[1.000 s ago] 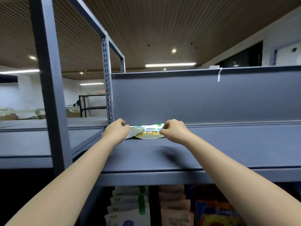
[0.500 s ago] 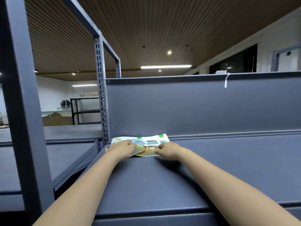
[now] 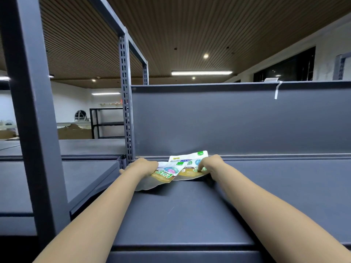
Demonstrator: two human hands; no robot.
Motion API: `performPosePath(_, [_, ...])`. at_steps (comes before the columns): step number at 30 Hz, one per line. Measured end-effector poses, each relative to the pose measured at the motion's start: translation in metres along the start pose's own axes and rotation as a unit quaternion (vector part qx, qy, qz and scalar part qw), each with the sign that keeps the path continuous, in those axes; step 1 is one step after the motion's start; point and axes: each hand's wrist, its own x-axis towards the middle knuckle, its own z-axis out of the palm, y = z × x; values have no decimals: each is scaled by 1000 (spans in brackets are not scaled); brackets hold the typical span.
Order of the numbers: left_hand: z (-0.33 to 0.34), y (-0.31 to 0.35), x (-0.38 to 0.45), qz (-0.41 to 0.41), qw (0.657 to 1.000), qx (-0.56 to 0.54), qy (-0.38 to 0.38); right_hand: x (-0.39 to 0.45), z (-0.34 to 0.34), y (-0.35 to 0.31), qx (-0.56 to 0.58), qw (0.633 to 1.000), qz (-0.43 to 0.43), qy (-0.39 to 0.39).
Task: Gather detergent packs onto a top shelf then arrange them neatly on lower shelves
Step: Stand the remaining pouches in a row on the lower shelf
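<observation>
Two white-and-gold detergent packs lie near the back of the grey top shelf (image 3: 180, 215). My left hand (image 3: 141, 167) grips the nearer left pack (image 3: 164, 172), whose front edge is lifted off the shelf. My right hand (image 3: 209, 163) holds the right pack (image 3: 190, 168), fingers curled over its right end. The two packs overlap in the middle.
A grey back panel (image 3: 237, 120) rises right behind the packs. A perforated upright post (image 3: 126, 103) stands at the shelf's back left corner, and a thick post (image 3: 32, 114) at the near left. A lower neighbouring shelf (image 3: 85, 179) lies to the left.
The packs have slid apart into two overlapping ones and come toward me. My left hand has lifted the left pack's near edge. The view has moved closer and higher over the shelf.
</observation>
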Motion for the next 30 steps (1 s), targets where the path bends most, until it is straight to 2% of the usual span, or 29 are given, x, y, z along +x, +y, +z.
performPosePath(4, [2, 1, -6, -63, 997, -16, 48, -7, -4, -3, 63, 997, 16, -34])
performPosePath(8, [7, 1, -18, -67, 985, -91, 132, -15, -13, -1, 97, 995, 17, -7])
performPosePath(13, [-2, 7, -38, -52, 937, -233, 255, -27, -39, -2, 109, 991, -65, 44])
performPosePath(19, [-7, 3, -72, -55, 881, -409, 232, -53, -58, 3, 95, 990, -87, 57])
performPosePath(22, [-4, -4, -89, -21, 872, -442, 209, -71, -62, 10, 72, 990, -100, 67])
performPosePath(25, [-1, -12, -108, 13, 857, -479, 189, -86, -61, 27, 105, 982, -130, 89])
performPosePath(27, [2, -17, -127, 24, 850, -488, 198, -102, -62, 38, 109, 975, -154, 121])
performPosePath(30, [5, -25, -158, 39, 816, -534, 219, -129, -70, 52, 87, 959, -189, 191])
